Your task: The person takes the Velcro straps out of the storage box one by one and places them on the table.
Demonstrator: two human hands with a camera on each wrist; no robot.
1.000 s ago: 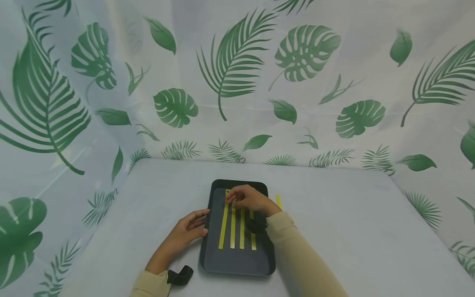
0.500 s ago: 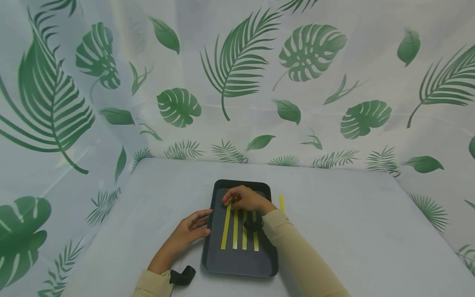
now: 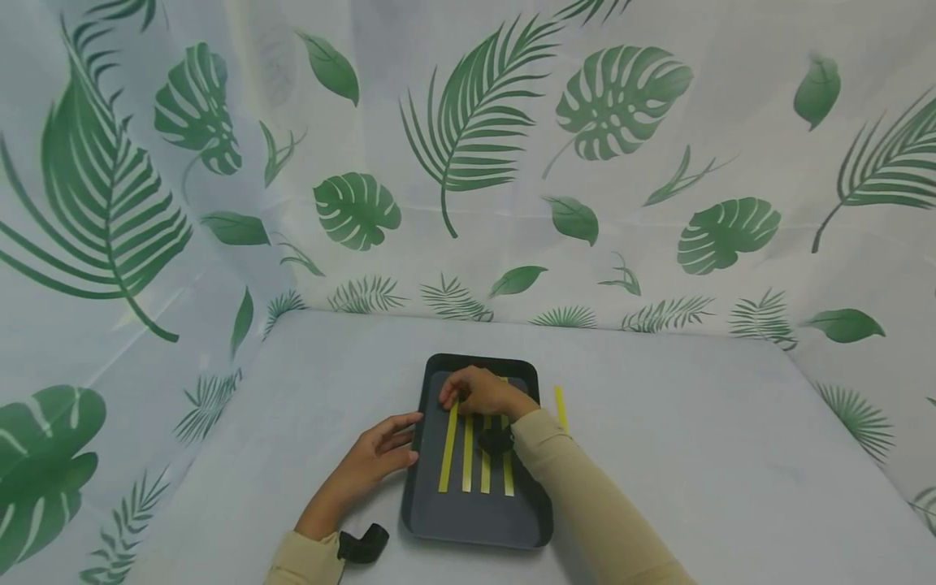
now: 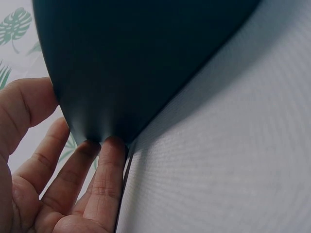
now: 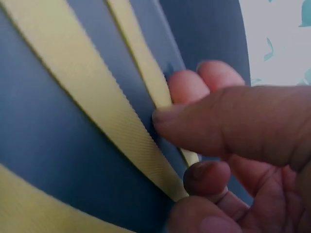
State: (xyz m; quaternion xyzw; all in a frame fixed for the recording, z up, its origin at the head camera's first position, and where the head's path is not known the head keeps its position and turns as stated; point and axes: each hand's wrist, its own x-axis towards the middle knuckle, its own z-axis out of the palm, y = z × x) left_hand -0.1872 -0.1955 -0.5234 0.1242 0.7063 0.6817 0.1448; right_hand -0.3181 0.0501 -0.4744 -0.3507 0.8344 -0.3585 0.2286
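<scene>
A dark grey rectangular tray (image 3: 475, 524) lies on the table, with several yellow ribbon strips laid lengthwise in it, side by side. My right hand (image 3: 484, 392) reaches over the tray's far half. It pinches the leftmost yellow ribbon (image 3: 448, 455) near its far end; in the right wrist view the ribbon (image 5: 146, 60) passes between thumb (image 5: 194, 119) and fingers. The far ends of some strips are hidden under this hand. My left hand (image 3: 371, 459) touches the tray's left side with extended fingers (image 4: 104, 184), seen against the tray's dark outer wall (image 4: 126, 63) in the left wrist view.
Another yellow strip (image 3: 561, 406) lies on the white table (image 3: 702, 455), just right of the tray. A black wrist camera (image 3: 363, 543) sits by my left cuff. A leaf-patterned curtain (image 3: 475, 162) stands behind and at both sides of the table.
My right hand has shifted slightly left and nearer along the leftmost ribbon, whose far end no longer shows above the fingers. The left hand stays at the tray. The head view has turned slightly left.
</scene>
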